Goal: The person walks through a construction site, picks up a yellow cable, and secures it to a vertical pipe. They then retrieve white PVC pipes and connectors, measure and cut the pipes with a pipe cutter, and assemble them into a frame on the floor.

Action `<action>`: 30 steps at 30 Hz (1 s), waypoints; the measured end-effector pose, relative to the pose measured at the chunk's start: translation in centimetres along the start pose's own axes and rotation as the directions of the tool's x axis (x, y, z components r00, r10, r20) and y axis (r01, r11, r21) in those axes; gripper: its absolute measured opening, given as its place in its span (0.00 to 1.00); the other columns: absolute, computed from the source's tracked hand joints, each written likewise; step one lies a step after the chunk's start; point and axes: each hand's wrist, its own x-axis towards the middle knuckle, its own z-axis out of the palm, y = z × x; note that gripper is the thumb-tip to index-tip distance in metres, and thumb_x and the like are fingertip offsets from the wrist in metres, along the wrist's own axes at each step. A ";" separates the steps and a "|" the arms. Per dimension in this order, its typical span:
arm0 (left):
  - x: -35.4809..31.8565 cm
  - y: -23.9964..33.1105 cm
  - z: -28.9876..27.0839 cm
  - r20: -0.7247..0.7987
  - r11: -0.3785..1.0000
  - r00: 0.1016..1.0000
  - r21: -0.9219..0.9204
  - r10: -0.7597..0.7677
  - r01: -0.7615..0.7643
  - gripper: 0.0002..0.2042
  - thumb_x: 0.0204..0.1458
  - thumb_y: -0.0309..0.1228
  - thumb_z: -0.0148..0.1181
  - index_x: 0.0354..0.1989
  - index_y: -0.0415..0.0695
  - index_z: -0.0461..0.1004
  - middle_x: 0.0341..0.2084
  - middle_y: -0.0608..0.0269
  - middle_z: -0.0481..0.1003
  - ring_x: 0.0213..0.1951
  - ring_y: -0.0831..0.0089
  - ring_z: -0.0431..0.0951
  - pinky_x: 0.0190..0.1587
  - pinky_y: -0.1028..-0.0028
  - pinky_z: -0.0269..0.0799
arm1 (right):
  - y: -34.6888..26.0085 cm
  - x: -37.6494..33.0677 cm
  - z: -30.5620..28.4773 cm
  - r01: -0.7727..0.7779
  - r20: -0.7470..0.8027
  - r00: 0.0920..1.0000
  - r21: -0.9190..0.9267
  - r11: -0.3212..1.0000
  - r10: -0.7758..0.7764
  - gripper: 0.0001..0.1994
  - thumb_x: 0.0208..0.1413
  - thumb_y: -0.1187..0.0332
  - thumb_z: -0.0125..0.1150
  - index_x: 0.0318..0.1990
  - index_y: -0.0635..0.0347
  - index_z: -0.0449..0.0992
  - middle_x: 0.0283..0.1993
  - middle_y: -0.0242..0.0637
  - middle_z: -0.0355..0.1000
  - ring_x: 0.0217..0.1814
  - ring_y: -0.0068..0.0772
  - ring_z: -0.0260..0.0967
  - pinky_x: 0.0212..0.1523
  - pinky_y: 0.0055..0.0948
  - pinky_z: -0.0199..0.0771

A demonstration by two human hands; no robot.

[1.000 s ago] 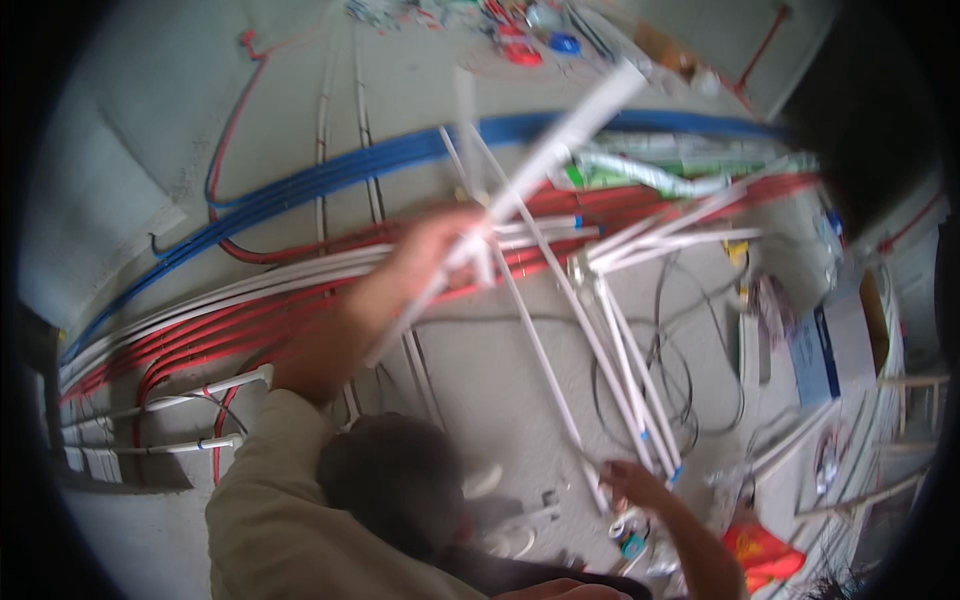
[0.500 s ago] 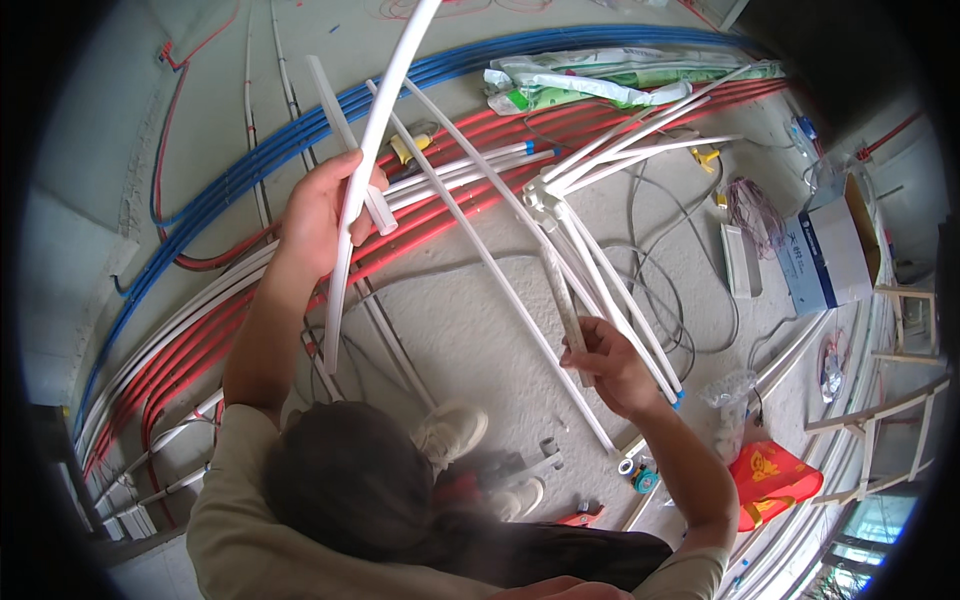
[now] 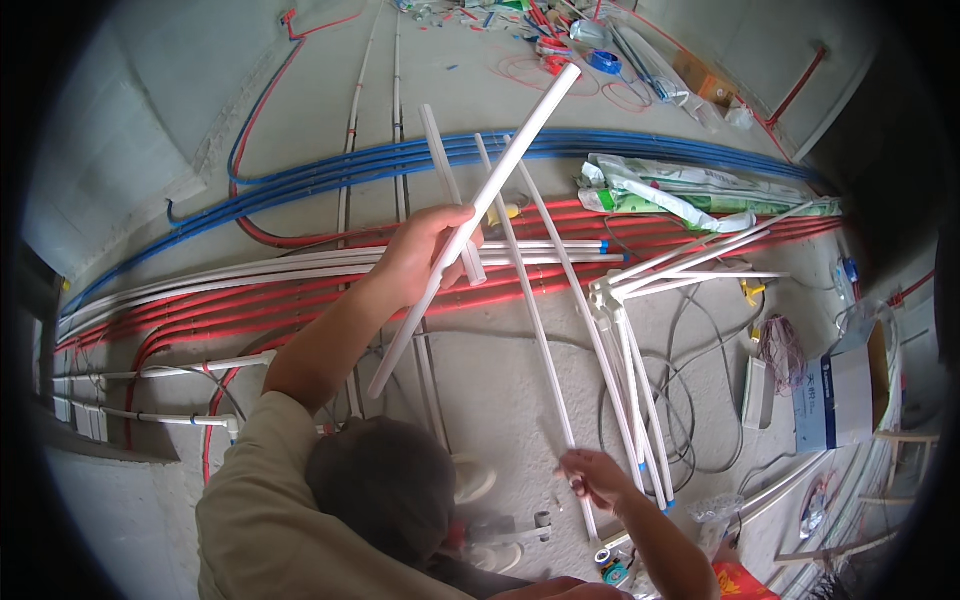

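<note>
Left hand, at the centre of the frame, is clamped on two white pipes: a long white pipe that runs diagonally from lower centre-left up to the upper centre, and a shorter white pipe crossing it and tilted toward the upper left. Right hand, at the lower centre-right, is closed on the near end of a thin white pipe, which slants up toward the middle of the frame. My two hands are well apart.

Beside the right hand, a bundle of white pipes stands fanned out; its upper ends spread toward the right. On the concrete floor, red conduits and blue conduits curve across from left to right. A green-and-white wrapped bundle lies at the upper right. A cardboard box sits at the right edge.
</note>
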 end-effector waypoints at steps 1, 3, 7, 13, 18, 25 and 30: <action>-0.1 -0.1 -0.4 -0.011 1.000 1.000 0.001 0.006 -0.006 0.21 0.61 0.49 0.53 0.31 0.41 0.77 0.13 0.61 0.69 0.10 0.72 0.64 0.15 0.72 0.56 | -2.4 -0.7 1.2 0.129 -0.023 0.991 -0.010 0.992 -0.129 0.17 0.64 0.65 0.62 0.56 0.65 0.75 0.34 0.33 0.74 0.25 0.18 0.63 0.23 0.21 0.62; -0.6 0.3 -0.9 -0.043 1.000 0.999 -0.001 0.008 -0.008 0.21 0.62 0.50 0.52 0.31 0.42 0.77 0.13 0.61 0.69 0.10 0.72 0.64 0.15 0.72 0.56 | -6.5 -0.9 2.4 0.338 -0.033 0.940 -0.067 0.939 -0.341 0.17 0.63 0.68 0.63 0.57 0.64 0.74 0.36 0.31 0.75 0.29 0.19 0.68 0.27 0.22 0.67; -0.6 0.9 -1.1 -0.106 1.000 0.994 -0.010 0.001 -0.002 0.22 0.62 0.50 0.52 0.31 0.42 0.77 0.13 0.62 0.69 0.10 0.72 0.63 0.15 0.72 0.56 | -8.9 -0.2 2.1 0.399 0.057 0.917 -0.082 0.913 -0.395 0.13 0.62 0.71 0.63 0.53 0.64 0.77 0.38 0.33 0.78 0.31 0.19 0.72 0.31 0.20 0.71; -1.0 2.4 -3.3 -0.166 0.995 0.982 -0.038 0.089 -0.097 0.21 0.63 0.48 0.52 0.32 0.42 0.77 0.24 0.61 0.75 0.13 0.72 0.65 0.15 0.74 0.59 | -0.2 2.0 1.3 -0.131 0.159 0.982 0.185 0.974 0.102 0.12 0.65 0.67 0.62 0.49 0.66 0.78 0.34 0.34 0.78 0.31 0.23 0.74 0.29 0.20 0.74; -0.4 4.2 -1.8 -0.272 0.972 0.952 -0.145 0.138 -0.183 0.19 0.62 0.46 0.55 0.29 0.41 0.75 0.22 0.60 0.73 0.13 0.72 0.63 0.15 0.72 0.54 | 2.3 6.3 -1.3 -0.132 0.339 0.935 0.051 0.990 0.107 0.16 0.66 0.62 0.59 0.53 0.64 0.70 0.39 0.35 0.73 0.36 0.28 0.72 0.36 0.26 0.74; 0.1 3.1 -1.5 -0.234 0.955 0.961 -0.219 0.146 -0.198 0.19 0.62 0.47 0.54 0.32 0.41 0.74 0.23 0.59 0.74 0.14 0.70 0.66 0.15 0.72 0.57 | -28.9 -2.5 7.9 0.913 0.125 0.405 -0.004 0.407 -0.906 0.52 0.62 0.50 0.67 0.80 0.58 0.33 0.73 0.50 0.57 0.64 0.42 0.70 0.63 0.42 0.69; -0.1 1.9 -1.5 -0.228 0.980 0.969 -0.151 0.092 -0.129 0.20 0.64 0.47 0.49 0.33 0.41 0.75 0.27 0.58 0.76 0.13 0.71 0.67 0.14 0.73 0.59 | -20.7 -0.2 1.9 0.744 -0.071 0.642 -0.182 0.643 -0.763 0.46 0.64 0.55 0.66 0.78 0.61 0.42 0.60 0.49 0.68 0.50 0.34 0.77 0.48 0.33 0.77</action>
